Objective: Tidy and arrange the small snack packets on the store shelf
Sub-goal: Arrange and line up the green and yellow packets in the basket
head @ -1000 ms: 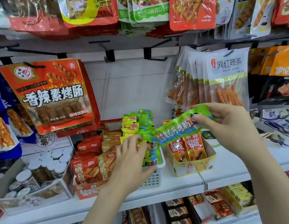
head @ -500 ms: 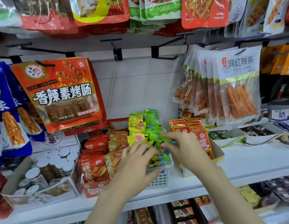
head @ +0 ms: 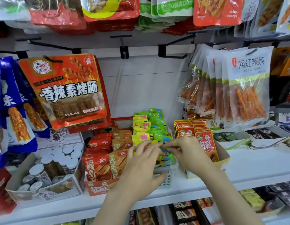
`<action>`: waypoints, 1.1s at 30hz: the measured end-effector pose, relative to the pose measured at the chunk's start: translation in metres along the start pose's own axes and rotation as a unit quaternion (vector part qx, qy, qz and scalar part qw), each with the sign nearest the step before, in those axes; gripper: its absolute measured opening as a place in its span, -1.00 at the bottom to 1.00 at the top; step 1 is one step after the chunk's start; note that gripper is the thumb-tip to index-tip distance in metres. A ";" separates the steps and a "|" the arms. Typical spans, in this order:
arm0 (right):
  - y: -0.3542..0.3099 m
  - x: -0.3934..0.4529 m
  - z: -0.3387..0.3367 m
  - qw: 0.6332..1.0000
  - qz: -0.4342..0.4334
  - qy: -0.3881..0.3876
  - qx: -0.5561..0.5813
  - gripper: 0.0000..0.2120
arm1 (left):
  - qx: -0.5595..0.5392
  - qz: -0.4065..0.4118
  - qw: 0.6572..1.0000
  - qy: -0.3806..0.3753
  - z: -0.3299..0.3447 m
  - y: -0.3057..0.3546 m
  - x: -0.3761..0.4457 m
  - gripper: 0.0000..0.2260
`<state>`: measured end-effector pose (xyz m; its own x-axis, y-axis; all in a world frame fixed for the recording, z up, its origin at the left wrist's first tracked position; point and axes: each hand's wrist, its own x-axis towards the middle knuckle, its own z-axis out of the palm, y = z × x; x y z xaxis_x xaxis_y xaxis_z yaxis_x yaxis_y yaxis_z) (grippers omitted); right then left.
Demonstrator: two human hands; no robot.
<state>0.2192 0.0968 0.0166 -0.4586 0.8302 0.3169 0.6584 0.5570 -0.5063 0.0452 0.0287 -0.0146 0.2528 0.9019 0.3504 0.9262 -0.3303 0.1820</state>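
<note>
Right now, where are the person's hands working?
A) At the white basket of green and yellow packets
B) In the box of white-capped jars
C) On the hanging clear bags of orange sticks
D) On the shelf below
A: both the left hand and right hand meet over the green and yellow packets standing in the white basket.

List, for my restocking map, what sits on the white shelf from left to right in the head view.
Box of white-lidded jars → red carton of orange-red packets → white basket of green and yellow packets → yellow carton of red packets.
</note>
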 end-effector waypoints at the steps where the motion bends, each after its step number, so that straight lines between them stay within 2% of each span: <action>1: 0.003 0.000 -0.003 1.000 0.012 -0.004 0.015 -0.77 | 0.003 -0.001 1.000 0.003 0.000 0.000 0.000 -0.56; 2: 0.008 0.000 -0.006 0.999 0.034 0.015 0.031 -0.75 | 0.001 0.000 1.000 0.006 0.000 0.000 -0.001 -0.56; 5: 0.018 0.004 -0.011 0.985 0.078 0.143 0.048 -0.82 | -0.009 0.003 1.000 0.010 -0.001 -0.001 -0.002 -0.58; 6: 0.018 0.005 -0.008 0.984 0.076 0.155 0.048 -0.84 | -0.009 0.001 1.000 0.010 -0.002 0.000 -0.002 -0.59; 9: 0.014 0.007 0.007 0.985 0.057 0.152 0.060 -0.83 | -0.006 -0.002 1.000 0.010 -0.002 0.000 -0.001 -0.60; 13: 0.010 0.008 0.016 0.981 0.016 0.189 0.034 -0.87 | -0.010 -0.003 1.000 0.019 -0.001 0.000 -0.001 -0.61; 17: 0.012 0.009 0.020 0.987 0.026 0.161 0.017 -0.84 | -0.003 -0.001 1.000 0.022 0.000 0.000 -0.002 -0.58; 21: 0.008 0.005 0.007 0.983 -0.019 0.184 0.005 -0.92 | -0.006 0.001 1.000 0.012 -0.002 0.000 -0.006 -0.56; 24: 0.003 0.003 -0.029 0.970 0.009 0.199 0.140 -0.91 | -0.012 0.001 1.000 0.015 -0.004 0.001 -0.007 -0.53; 26: -0.002 -0.001 -0.058 0.944 0.018 0.219 0.246 -0.90 | -0.004 -0.003 1.000 0.019 -0.004 0.002 -0.007 -0.52; 30: -0.008 -0.018 -0.106 0.891 -0.008 0.337 0.303 -0.81 | -0.007 -0.012 0.999 0.037 -0.004 0.005 -0.004 -0.48; 33: -0.008 -0.025 -0.116 0.893 0.006 0.328 0.306 -0.80 | -0.096 -0.040 0.993 0.062 -0.007 0.009 -0.001 -0.37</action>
<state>0.2943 0.0741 0.1056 0.1279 0.7829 0.6088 0.1184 0.5974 -0.7931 0.0517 0.0224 -0.0066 0.1326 0.8904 0.4354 0.8684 -0.3161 0.3820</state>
